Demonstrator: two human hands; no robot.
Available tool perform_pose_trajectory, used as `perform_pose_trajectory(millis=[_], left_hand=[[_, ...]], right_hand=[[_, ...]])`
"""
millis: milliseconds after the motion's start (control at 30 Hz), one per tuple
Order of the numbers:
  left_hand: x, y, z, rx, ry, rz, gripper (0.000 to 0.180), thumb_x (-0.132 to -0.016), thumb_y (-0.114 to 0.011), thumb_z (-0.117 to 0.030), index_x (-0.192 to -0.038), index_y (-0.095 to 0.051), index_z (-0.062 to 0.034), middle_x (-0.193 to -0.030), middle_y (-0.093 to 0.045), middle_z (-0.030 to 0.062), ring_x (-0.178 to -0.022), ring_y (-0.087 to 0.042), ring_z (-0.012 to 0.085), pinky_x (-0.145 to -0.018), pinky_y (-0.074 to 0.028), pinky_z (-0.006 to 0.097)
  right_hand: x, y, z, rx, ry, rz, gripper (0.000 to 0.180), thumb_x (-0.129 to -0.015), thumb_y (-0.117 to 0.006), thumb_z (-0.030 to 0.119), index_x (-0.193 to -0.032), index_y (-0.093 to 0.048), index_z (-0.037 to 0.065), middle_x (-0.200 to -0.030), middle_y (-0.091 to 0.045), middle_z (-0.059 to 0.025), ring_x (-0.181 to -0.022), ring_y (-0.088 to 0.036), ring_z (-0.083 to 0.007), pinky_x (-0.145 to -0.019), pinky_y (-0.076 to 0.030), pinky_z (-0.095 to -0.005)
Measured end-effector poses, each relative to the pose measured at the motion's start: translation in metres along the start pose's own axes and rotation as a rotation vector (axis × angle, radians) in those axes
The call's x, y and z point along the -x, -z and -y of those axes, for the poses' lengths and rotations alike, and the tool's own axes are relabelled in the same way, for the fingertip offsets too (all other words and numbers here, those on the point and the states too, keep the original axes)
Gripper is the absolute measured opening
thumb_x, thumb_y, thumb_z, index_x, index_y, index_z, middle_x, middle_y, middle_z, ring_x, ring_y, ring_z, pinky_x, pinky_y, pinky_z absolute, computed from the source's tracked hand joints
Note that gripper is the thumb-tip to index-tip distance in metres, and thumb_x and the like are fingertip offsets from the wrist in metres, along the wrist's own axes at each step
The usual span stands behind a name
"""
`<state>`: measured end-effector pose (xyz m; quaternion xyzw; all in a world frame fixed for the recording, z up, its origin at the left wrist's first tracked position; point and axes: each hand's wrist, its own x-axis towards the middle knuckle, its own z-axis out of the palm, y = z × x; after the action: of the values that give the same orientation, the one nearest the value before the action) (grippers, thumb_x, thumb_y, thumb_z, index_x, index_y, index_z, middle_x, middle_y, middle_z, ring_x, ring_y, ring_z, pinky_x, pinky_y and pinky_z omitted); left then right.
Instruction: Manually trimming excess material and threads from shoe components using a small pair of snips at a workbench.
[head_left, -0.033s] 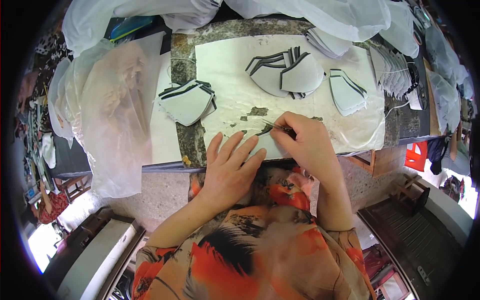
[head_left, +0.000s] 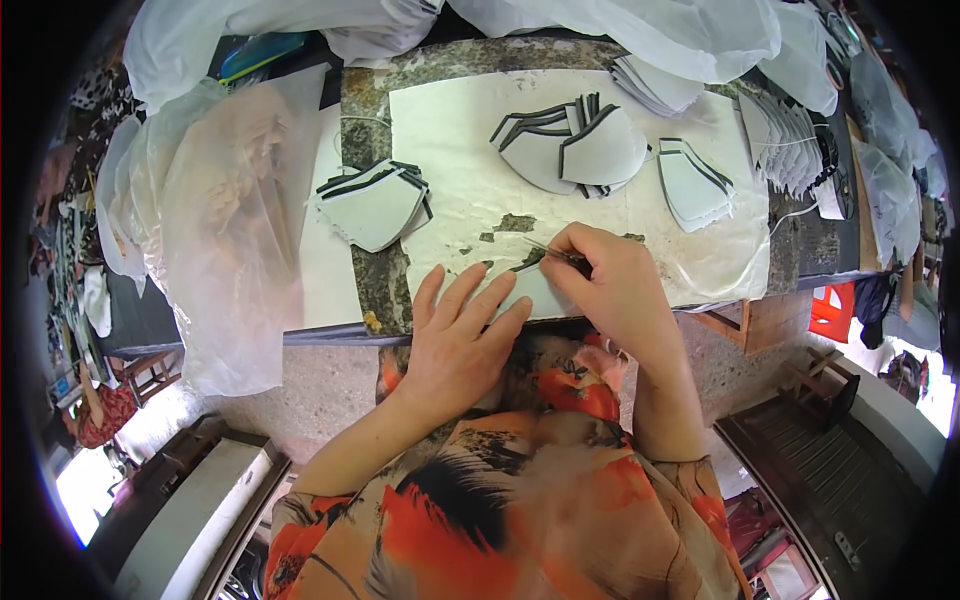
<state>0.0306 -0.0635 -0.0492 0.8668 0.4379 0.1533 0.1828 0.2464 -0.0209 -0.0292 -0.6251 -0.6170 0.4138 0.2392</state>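
Observation:
My left hand (head_left: 465, 325) lies flat with fingers apart at the near edge of the white sheet (head_left: 450, 130). Its fingertips press beside and on a light grey cut piece (head_left: 545, 295) with a dark edge strip. In my right hand (head_left: 612, 285), a small pointed metal tool (head_left: 543, 247) is pinched, its tip just past the piece's dark edge; most of the tool is hidden by the fingers. Similar grey dark-edged pieces lie farther off: a stack (head_left: 375, 205) to the left, a larger pile (head_left: 580, 145) beyond my hands, and a small stack (head_left: 697, 185) to the right.
A translucent plastic bag (head_left: 230, 240) hangs over the table's near edge at left. More plastic (head_left: 640, 35) covers the far side. Fanned grey pieces (head_left: 785, 145) sit at far right, near a white cord. A wooden stool (head_left: 735, 325) and a red stool (head_left: 830, 312) stand beyond the table edge.

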Motion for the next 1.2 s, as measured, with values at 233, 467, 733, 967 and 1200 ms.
perform_pose_trajectory(millis=[233,467,733,967,1200], left_hand=[[-0.008,0.006,-0.009,-0.002,0.057,0.007,0.048,-0.088,-0.076,-0.031,-0.131,-0.066,-0.0106,-0.136,-0.062,0.0071,-0.131,-0.051,0.0317,-0.117,-0.029,0.054],[-0.016,0.005,-0.019,-0.065,0.073,-0.030,0.054,-0.089,-0.074,-0.035,-0.134,-0.063,-0.0078,-0.126,-0.062,0.0057,-0.122,-0.053,0.0286,-0.113,-0.032,0.053],[-0.028,0.006,-0.015,-0.111,0.024,-0.041,0.039,-0.090,-0.072,-0.028,-0.123,-0.068,-0.0070,-0.112,-0.064,0.0050,-0.112,-0.056,0.0276,-0.108,-0.037,0.050],[-0.031,0.004,-0.016,-0.068,0.028,-0.047,0.039,-0.089,-0.072,-0.023,-0.125,-0.067,-0.0077,-0.105,-0.062,0.0044,-0.106,-0.055,0.0272,-0.106,-0.038,0.048],[-0.036,0.009,-0.018,-0.091,0.020,-0.023,0.042,-0.089,-0.070,-0.022,-0.128,-0.066,-0.0081,-0.098,-0.058,0.0050,-0.104,-0.054,0.0273,-0.105,-0.038,0.047]], right_hand=[[0.000,-0.001,0.002,0.046,-0.051,0.023,0.017,-0.090,-0.067,0.020,-0.093,-0.066,0.003,-0.088,-0.071,-0.0163,-0.082,-0.068,-0.0374,-0.072,-0.053,-0.0447],[0.000,0.002,0.002,0.067,-0.021,0.004,0.015,-0.089,-0.068,0.019,-0.093,-0.065,0.004,-0.087,-0.071,-0.0156,-0.081,-0.069,-0.0366,-0.071,-0.053,-0.0440],[-0.005,0.016,-0.003,0.090,0.051,-0.068,0.015,-0.088,-0.071,0.013,-0.097,-0.068,0.001,-0.086,-0.069,-0.0145,-0.074,-0.065,-0.0276,-0.070,-0.052,-0.0354],[-0.008,0.018,-0.007,0.055,0.015,-0.072,0.016,-0.088,-0.071,0.013,-0.096,-0.067,0.000,-0.086,-0.068,-0.0144,-0.076,-0.066,-0.0271,-0.072,-0.052,-0.0348],[-0.009,0.017,-0.008,0.048,-0.034,-0.115,0.017,-0.089,-0.072,0.014,-0.095,-0.066,-0.001,-0.084,-0.067,-0.0134,-0.073,-0.064,-0.0235,-0.070,-0.051,-0.0334]])
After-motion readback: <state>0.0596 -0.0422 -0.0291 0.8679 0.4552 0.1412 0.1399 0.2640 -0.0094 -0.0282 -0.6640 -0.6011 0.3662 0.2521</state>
